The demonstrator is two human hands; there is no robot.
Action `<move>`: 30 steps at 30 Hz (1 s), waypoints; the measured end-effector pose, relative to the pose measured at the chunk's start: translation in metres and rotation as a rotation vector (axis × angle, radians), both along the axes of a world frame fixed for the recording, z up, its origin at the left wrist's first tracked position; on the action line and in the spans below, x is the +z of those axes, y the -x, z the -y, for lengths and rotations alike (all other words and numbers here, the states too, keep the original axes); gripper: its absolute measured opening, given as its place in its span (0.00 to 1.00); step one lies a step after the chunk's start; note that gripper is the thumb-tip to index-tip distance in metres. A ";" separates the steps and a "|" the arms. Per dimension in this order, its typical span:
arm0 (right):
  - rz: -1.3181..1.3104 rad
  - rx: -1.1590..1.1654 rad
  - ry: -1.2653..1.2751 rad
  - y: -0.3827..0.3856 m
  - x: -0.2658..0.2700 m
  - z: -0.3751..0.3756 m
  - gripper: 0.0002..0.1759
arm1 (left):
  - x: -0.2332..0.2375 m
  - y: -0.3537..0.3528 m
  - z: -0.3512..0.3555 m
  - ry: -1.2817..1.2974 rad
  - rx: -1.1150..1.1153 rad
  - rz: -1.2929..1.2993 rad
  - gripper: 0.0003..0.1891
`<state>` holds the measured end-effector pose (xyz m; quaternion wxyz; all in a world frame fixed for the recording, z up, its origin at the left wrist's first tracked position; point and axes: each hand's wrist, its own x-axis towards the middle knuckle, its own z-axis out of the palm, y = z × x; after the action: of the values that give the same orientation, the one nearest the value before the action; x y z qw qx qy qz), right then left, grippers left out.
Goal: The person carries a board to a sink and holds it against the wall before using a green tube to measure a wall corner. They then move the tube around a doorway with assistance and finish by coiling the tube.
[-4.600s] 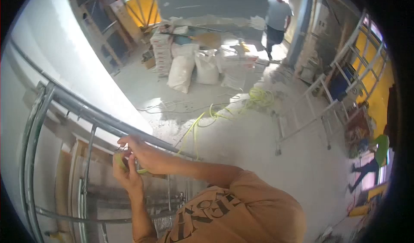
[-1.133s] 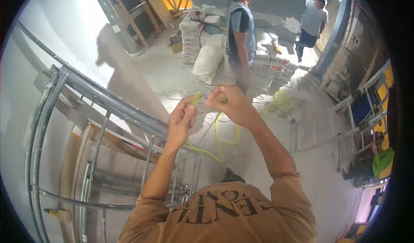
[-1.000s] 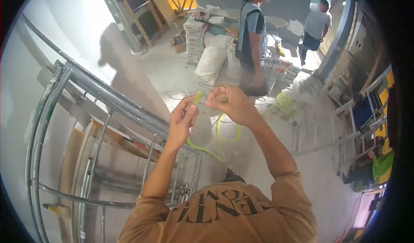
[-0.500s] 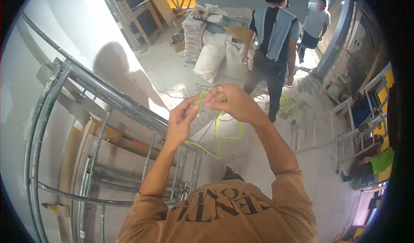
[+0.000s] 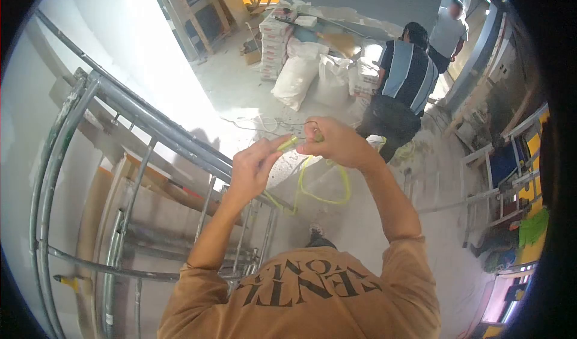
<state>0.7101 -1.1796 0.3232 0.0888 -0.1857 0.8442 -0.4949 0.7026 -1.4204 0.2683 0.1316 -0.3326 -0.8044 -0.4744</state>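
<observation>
Between finger and thumb, my left hand (image 5: 253, 163) pinches an end of a yellow-green hose (image 5: 288, 143), pointed toward the right. Close by, my right hand (image 5: 339, 143) has its fingers closed around a short yellow-green piece, with its fingertips just off the hose end. From that hand a thin dark wire (image 5: 293, 123) sticks out to the left. Below both hands the slack hose (image 5: 327, 201) hangs in a loop.
Metal scaffold frames (image 5: 162, 131) stand along the left wall. White sacks (image 5: 294, 80) and stacked bags (image 5: 274, 47) lie ahead. A person in a striped shirt (image 5: 409, 77) crouches beside them; another person (image 5: 448, 32) stands behind. A ladder (image 5: 496, 192) is at right.
The person in the striped shirt has gone from standing to crouching by the sacks. My hands have shifted slightly, staying close together, and the hanging hose loop has become rounder.
</observation>
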 end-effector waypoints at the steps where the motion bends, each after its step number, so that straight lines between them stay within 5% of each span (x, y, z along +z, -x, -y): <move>1: -0.036 -0.061 0.037 -0.001 -0.007 0.004 0.21 | -0.002 0.001 -0.001 0.003 0.035 -0.054 0.19; 15: -0.026 -0.055 0.201 0.005 -0.020 0.012 0.19 | -0.016 0.002 -0.002 0.153 0.149 -0.364 0.24; 20: -0.308 -0.097 0.018 0.013 -0.035 0.028 0.14 | -0.021 -0.004 -0.003 -0.118 0.197 -0.202 0.21; 21: -0.322 -0.012 0.045 0.016 -0.040 0.043 0.14 | -0.017 -0.013 0.003 -0.128 0.231 -0.099 0.21; 23: -0.018 0.045 0.576 0.021 -0.047 0.066 0.14 | -0.022 -0.025 0.010 -0.165 0.273 -0.048 0.23; 28: -0.326 0.239 0.480 0.025 -0.045 0.166 0.20 | -0.061 -0.029 0.037 -0.429 0.645 -0.063 0.26; 29: -0.446 0.257 0.416 0.034 -0.049 0.185 0.22 | -0.045 -0.038 0.046 -0.604 0.632 0.153 0.26; 30: -0.331 0.308 0.468 0.037 -0.049 0.203 0.22 | -0.057 -0.034 0.064 -0.658 0.663 0.123 0.25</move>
<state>0.6732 -1.3828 0.2739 -0.0210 -0.4047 0.6726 -0.6192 0.7369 -1.4840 0.2118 0.3267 0.0302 -0.6805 -0.6552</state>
